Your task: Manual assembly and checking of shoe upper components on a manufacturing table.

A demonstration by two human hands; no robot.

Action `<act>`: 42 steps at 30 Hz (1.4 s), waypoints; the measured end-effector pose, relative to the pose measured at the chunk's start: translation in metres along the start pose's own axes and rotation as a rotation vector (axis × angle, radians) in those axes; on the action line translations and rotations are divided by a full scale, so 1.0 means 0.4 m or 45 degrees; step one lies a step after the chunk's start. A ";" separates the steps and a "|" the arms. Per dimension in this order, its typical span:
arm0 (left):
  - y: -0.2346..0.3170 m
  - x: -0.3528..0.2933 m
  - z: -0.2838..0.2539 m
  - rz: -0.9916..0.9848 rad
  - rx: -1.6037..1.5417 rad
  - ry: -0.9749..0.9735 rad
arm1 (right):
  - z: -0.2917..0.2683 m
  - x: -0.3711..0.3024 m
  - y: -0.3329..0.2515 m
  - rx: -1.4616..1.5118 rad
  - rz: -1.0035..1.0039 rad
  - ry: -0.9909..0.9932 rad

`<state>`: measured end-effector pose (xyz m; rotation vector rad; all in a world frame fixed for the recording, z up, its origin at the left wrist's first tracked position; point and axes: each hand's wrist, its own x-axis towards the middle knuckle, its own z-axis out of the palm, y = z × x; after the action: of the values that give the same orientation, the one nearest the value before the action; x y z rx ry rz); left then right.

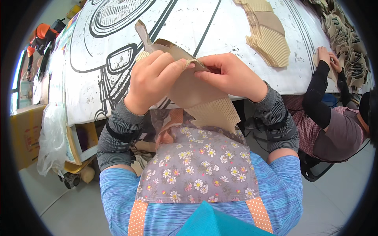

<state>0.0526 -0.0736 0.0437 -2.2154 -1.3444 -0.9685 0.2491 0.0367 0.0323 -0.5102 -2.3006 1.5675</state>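
Note:
In front of my chest I hold up a beige shoe-upper piece (193,89), smooth in its middle with a mesh panel at its lower end. A narrow strip of it sticks up beyond my left hand. My left hand (151,78) is closed, its thumb and fingers pinching the top edge. Just to the right, my right hand (232,74) pinches the same edge between thumb and index finger. The two grips are close together, and the edge is bent up between them. The piece hangs down over the table's near edge toward my flowered apron.
The white table (228,23) bears black line drawings. A stack of similar beige mesh pieces (267,39) lies at the back right. A co-worker's hands (328,59) rest by a heap of pieces (346,43) at far right. A plastic bag (53,137) hangs at left, beside a yellow box (25,137).

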 end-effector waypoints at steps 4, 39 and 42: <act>-0.002 0.005 0.001 -0.052 -0.040 0.020 | 0.001 0.000 -0.006 -0.036 -0.003 0.009; -0.019 0.029 -0.047 -0.563 -0.120 0.008 | 0.009 -0.007 -0.032 -0.205 -0.111 0.130; -0.028 0.028 -0.046 -0.590 -0.148 0.003 | 0.014 -0.007 -0.030 -0.247 -0.178 0.149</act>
<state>0.0396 -0.0727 0.0642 -2.0163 -1.8925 -1.2290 0.2477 0.0269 0.0413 -0.4629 -2.3551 1.2252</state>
